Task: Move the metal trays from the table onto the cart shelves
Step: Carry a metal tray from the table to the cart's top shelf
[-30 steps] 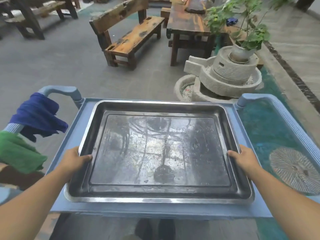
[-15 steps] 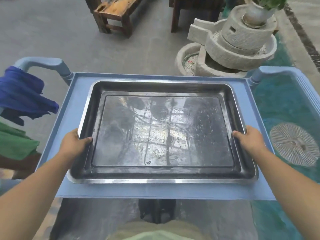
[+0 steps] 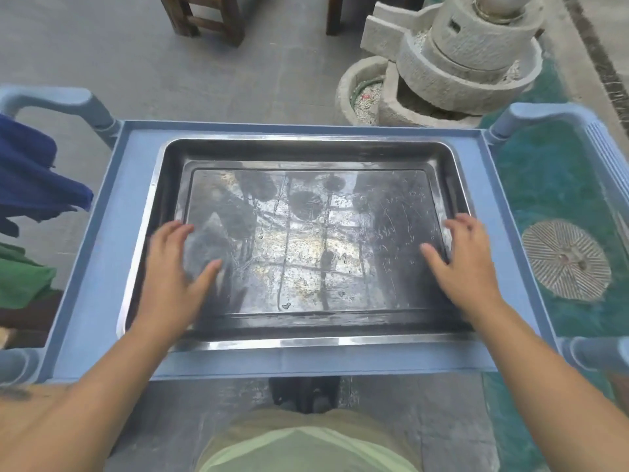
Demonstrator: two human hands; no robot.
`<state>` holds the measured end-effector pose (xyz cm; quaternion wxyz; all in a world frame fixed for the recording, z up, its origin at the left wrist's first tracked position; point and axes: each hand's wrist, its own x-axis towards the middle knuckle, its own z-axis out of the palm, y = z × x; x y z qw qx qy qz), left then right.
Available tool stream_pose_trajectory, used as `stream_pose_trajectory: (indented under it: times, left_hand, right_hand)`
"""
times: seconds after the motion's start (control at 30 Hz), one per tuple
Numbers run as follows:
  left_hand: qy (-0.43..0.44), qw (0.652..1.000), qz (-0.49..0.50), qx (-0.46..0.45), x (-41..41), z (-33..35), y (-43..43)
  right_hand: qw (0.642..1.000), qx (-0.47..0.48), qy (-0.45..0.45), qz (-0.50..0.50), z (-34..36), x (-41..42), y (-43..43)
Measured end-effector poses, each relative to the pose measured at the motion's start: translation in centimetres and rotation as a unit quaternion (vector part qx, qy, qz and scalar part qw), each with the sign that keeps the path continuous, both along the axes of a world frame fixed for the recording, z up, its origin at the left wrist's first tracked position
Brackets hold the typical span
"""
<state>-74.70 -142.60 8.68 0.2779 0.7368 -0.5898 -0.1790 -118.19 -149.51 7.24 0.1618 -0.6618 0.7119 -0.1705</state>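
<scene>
One metal tray [image 3: 306,240], a shallow rectangle with rounded corners, a bright rim and a scratched, stained, reflective floor, lies flat on the top shelf [image 3: 102,267] of the blue plastic cart, filling most of it. Half a second ago both hands pinched the tray's side rims; now the left hand [image 3: 170,270] and right hand [image 3: 466,267] have let go and are spread open, fingers loose, over the tray's left and right inner edges, gripping nothing. Whether the palms touch the metal cannot be told. The camera has also tipped further down, showing more of the person's pale green shirt. A blue cloth [image 3: 30,178] and a green cloth [image 3: 20,277] hang by the cart's left handle. Beyond the far edge stand a stone millstone basin [image 3: 452,63] and dark wooden furniture legs [image 3: 204,15] on grey paving.
</scene>
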Motion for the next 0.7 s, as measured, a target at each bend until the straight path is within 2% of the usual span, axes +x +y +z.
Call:
stream_pose_trajectory:
  times: [0.07, 0.13, 0.23, 0.33, 0.53, 0.7]
  left_hand:
    - [0.013, 0.997, -0.074, 0.032, -2.2, 0.1, 1.3]
    - [-0.009, 0.987, -0.141, 0.076, -3.7, -0.2, 2.2]
    - [-0.129, 0.957, -0.220, 0.136, -4.2, -1.4, 3.0]
    - [-0.224, 0.920, -0.232, 0.221, -4.2, -2.5, 3.7]
    - [-0.249, 0.893, -0.274, 0.257, -4.3, -3.4, 3.8]
    - [-0.251, 0.901, -0.255, 0.245, -4.6, -3.4, 4.0]
  right_hand:
    - [0.991, 0.083, -0.001, 0.101, 0.8, 1.8, 2.0]
    - [0.974, 0.140, 0.025, 0.176, 1.2, 3.3, 4.1]
    - [0.948, 0.200, 0.091, 0.229, 0.7, 4.7, 6.7]
    - [0.917, 0.242, 0.162, 0.274, -0.3, 5.1, 7.9]
    - [0.923, 0.214, 0.181, 0.262, -1.3, 4.9, 7.8]
    - [0.932, 0.216, 0.152, 0.247, -1.1, 4.8, 7.3]
